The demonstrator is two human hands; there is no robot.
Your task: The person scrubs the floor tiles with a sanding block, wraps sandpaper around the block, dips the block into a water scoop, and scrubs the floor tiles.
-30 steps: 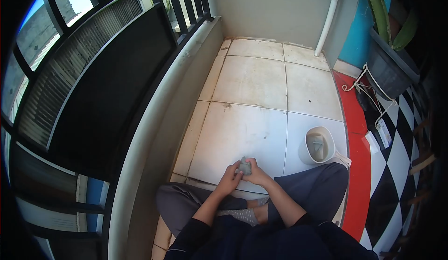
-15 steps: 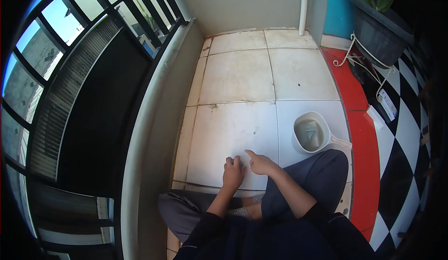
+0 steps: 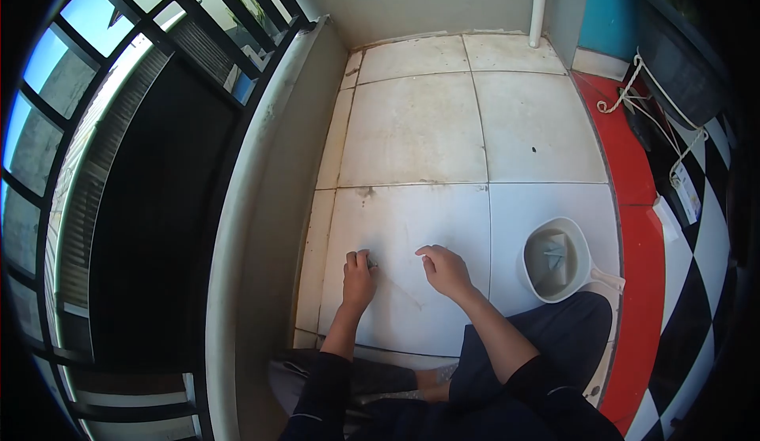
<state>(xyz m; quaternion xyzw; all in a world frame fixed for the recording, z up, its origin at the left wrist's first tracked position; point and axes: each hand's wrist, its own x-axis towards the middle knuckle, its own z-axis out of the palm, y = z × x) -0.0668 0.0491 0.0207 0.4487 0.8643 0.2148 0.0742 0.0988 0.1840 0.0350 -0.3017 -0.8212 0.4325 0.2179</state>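
My left hand [image 3: 360, 279] is closed around a small grey cloth [image 3: 372, 260], of which only a bit shows beside the fingers, low over the white floor tile. To its right, my right hand [image 3: 445, 271] is held above the same tile, apart from the left, with the index finger and thumb extended and nothing seen between them. A white dipper [image 3: 587, 263] with a handle stands on the tiles by my right knee. Inside it lies a pale grey-blue piece [image 3: 556, 252], maybe cloth or paper, in what looks like water.
A black railing [image 3: 229, 148] and low wall [image 3: 269, 164] run along the left. On the right are a red floor strip [image 3: 640, 267], checkered tiles, a dark plant pot [image 3: 681, 61] with white cord, and a small packet [image 3: 687, 195]. My crossed legs are in front.
Both hands were together on the grey cloth and have parted. My left hand has moved left and forward with it. The view has shifted, and the right hand has let go.
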